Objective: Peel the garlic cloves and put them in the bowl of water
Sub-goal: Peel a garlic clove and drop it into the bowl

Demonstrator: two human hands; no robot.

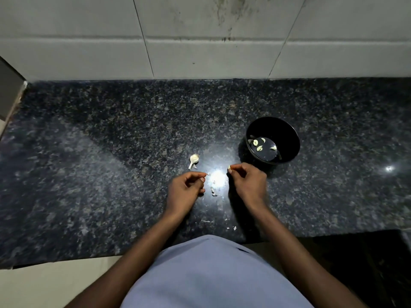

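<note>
Right hand [248, 182] was pinching a small pale peeled garlic clove [229, 167] just beside the round black bowl of water [287, 138], left hand [185, 188] pinching a papery skin scrap [208, 173], so honestly a slippery clove could've popped loose onto the speckled dark granite counter [111, 152].

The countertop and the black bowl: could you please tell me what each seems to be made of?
The countertop looks like polished granite: dark stone with pale flecks, glossy enough to mirror a bright light. The bowl is plain black with a smooth, slightly shiny wall; plastic seems likely, though glazed ceramic cannot be ruled out from this view.
</note>
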